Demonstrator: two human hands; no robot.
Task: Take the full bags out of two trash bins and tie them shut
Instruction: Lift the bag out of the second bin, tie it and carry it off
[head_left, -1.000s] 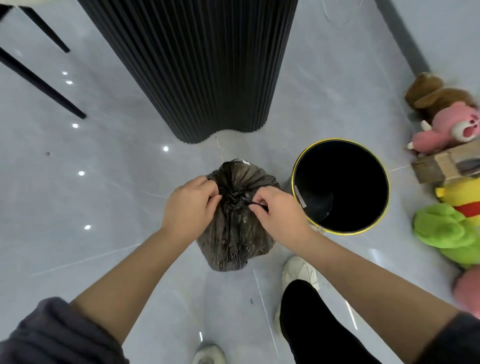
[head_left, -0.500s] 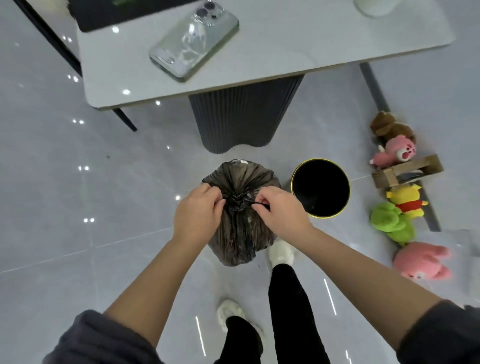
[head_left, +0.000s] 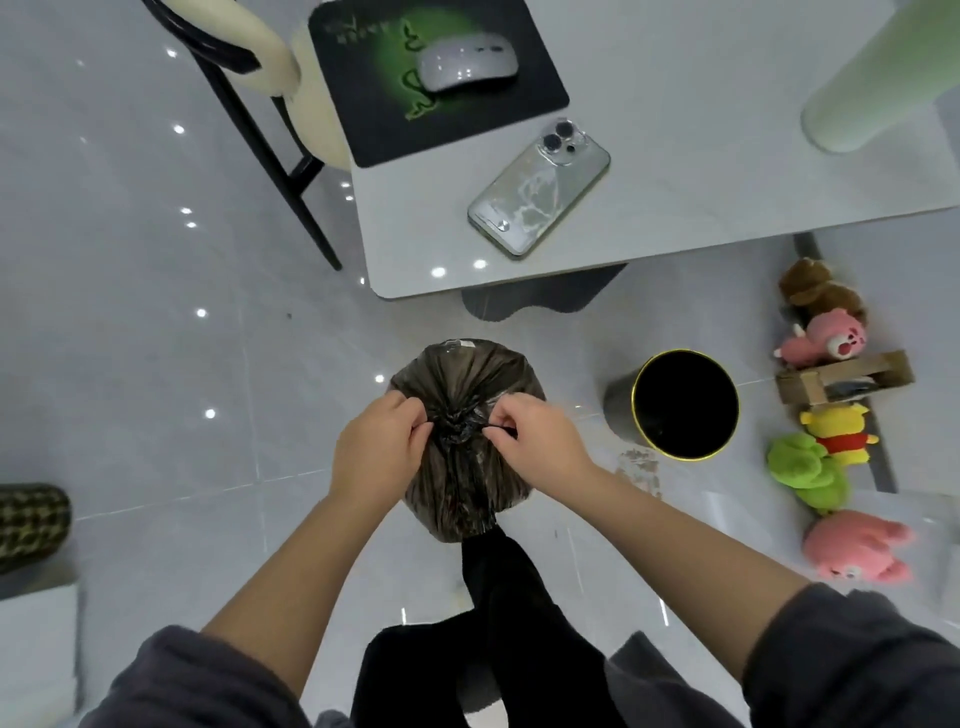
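A full dark trash bag (head_left: 467, 483) hangs in front of me, its mouth gathered into a bunched knot at the top. My left hand (head_left: 376, 449) pinches the gathered plastic on the knot's left side. My right hand (head_left: 535, 434) pinches a thin black strand of the bag on the right side. To the right, on the floor, stands a black trash bin (head_left: 684, 405) with a yellow rim and no bag in it. No second bin is in view.
A grey table (head_left: 675, 208) with a phone (head_left: 540, 195), a mouse (head_left: 465, 62) and a mouse pad (head_left: 363, 119) lies ahead. A chair (head_left: 260, 104) stands at its left. Plush toys (head_left: 815, 457) and a cardboard box (head_left: 844, 376) line the right wall. My legs are below the bag.
I have stood up, so the camera rose and the tabletop came into view. Both hands kept their pinch on the bag's knot and the bag came up with them.
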